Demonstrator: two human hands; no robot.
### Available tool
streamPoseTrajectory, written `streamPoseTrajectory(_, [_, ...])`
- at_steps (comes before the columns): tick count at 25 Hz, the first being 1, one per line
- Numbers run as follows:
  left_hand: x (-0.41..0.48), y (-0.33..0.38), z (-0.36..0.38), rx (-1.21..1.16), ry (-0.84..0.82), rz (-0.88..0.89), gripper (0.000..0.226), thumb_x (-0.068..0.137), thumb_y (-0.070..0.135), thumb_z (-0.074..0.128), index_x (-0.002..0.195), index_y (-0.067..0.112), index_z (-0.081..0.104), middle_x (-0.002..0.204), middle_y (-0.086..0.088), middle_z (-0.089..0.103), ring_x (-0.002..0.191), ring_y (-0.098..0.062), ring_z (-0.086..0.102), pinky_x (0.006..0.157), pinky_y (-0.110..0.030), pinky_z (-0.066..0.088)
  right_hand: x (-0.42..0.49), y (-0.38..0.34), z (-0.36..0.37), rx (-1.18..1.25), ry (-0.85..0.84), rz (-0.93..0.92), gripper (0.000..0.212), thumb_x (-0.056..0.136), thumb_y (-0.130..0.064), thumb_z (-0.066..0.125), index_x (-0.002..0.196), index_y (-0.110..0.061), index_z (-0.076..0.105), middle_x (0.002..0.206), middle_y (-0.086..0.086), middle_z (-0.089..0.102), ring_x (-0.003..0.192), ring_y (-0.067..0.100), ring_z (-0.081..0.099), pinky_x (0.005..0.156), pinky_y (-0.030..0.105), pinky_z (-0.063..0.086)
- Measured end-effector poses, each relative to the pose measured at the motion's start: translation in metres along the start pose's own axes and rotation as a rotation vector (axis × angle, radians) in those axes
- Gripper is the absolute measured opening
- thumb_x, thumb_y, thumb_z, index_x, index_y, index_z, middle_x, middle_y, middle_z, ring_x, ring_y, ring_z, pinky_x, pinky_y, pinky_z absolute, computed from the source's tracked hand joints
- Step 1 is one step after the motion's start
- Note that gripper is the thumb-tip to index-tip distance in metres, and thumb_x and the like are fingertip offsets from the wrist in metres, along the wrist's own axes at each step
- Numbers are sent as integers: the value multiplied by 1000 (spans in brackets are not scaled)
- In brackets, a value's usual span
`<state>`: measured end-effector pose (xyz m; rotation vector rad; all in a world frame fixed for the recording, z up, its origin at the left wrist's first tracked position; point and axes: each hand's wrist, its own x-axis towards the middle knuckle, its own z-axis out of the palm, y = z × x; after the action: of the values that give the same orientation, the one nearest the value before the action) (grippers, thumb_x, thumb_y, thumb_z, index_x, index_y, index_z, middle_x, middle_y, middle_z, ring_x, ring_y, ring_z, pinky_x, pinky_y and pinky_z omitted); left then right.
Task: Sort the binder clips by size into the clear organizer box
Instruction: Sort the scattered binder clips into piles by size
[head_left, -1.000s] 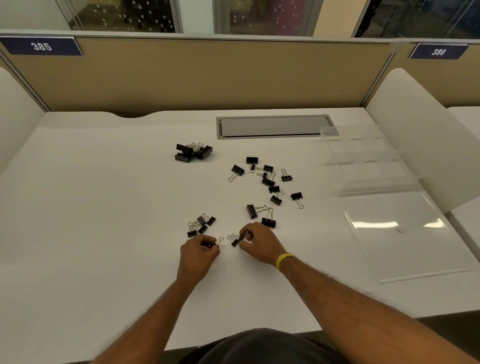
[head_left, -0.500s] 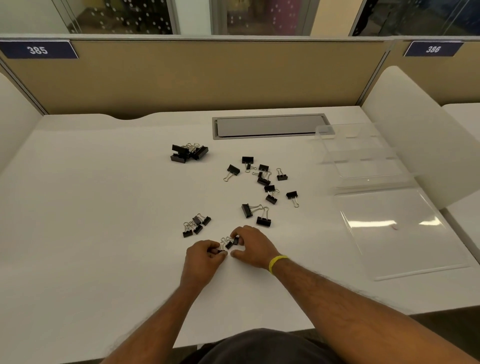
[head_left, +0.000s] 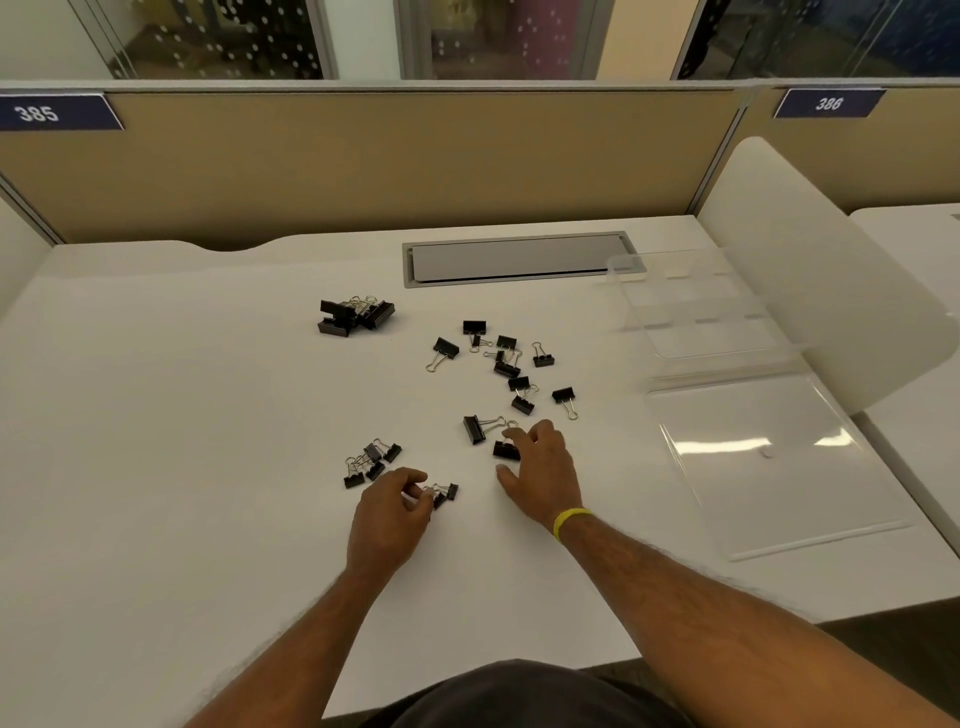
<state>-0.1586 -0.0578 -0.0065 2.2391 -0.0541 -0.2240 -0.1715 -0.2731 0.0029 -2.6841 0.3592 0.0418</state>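
Zero clips visible in organizer box (head_left: 722, 322); left hand (head_left: 387, 512) pinches small clips (head_left: 444, 492); right hand (head_left: 543, 470) spread wide.

Black binder clips (head_left: 506, 361) lie scattered on white desk — clear organizer box (head_left: 727, 332) open, right.

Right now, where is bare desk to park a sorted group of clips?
Bare: the left of the desk, left of the large clips, and the near strip before both hands. Crowded: the scattered clips in the middle. The organizer box fills the right.

White desk (head_left: 156, 415), tan partition (head_left: 415, 166), numbered plates, glass wall (head_left: 363, 36) behind.
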Motion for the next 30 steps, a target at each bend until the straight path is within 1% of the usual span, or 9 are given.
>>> streamPoseTrajectory(3, [15,13,2,72,-33,92,19,87,28,65,105,27,64,84,12,63,68,-5,62,66,-34,57,0,7,-1,22,-50,17,42,83,-40,65,120,-21,58,113,4,42,105,23,44,86,38,49])
streamPoseTrajectory(5, [29,25,2,146,-52,163,23,87,30,64,110,25,63,92,12,60,75,-5,59,68,-30,54,0,9,-1,90,-47,43,35,81,-40,69,108,-19,60,111,3,43,103,20,44,85,35,50])
streamPoseTrajectory(7, [44,37,5,262,-103,240,32,88,31,63,119,23,59,105,6,59,90,-10,58,76,-28,49,1,10,-1,130,-58,62,33,79,-40,71,101,-18,60,109,2,44,102,18,45,85,33,51])
streamPoseTrajectory(11, [71,60,16,516,-233,287,51,87,34,63,134,20,47,133,-2,47,120,-21,47,96,-38,46,3,7,-3,108,-89,53,25,80,-34,69,95,-17,57,103,2,49,94,21,54,78,31,50])
streamPoseTrajectory(14, [84,73,28,641,-292,342,56,87,34,62,138,20,43,137,-5,45,122,-23,45,99,-39,43,5,6,-3,99,-108,53,25,76,-31,69,92,-17,57,99,2,51,91,21,54,75,32,50])
streamPoseTrajectory(18, [91,77,42,764,-335,378,52,88,31,60,136,19,45,136,-5,44,121,-24,44,97,-40,44,7,10,-1,290,-81,114,27,72,-30,70,93,-20,57,95,-1,52,85,17,54,73,27,48])
streamPoseTrajectory(22, [97,71,47,585,-331,302,39,89,26,60,126,16,54,127,-6,49,113,-23,49,91,-37,49,12,12,-2,404,-104,107,30,71,-25,72,97,-22,57,96,0,53,82,12,55,75,24,50])
streamPoseTrajectory(26, [100,66,39,107,-218,120,34,84,26,68,115,13,62,111,-5,61,95,-17,61,85,-32,52,25,-4,-5,585,-61,142,31,72,-20,74,99,-22,57,94,2,56,81,11,54,68,16,46])
streamPoseTrajectory(30, [106,61,15,-182,-133,-35,23,87,34,67,105,18,65,95,4,67,85,-10,64,76,-28,54,48,-39,-10,788,-52,132,28,77,-16,71,102,-22,58,91,0,57,78,11,54,61,14,45])
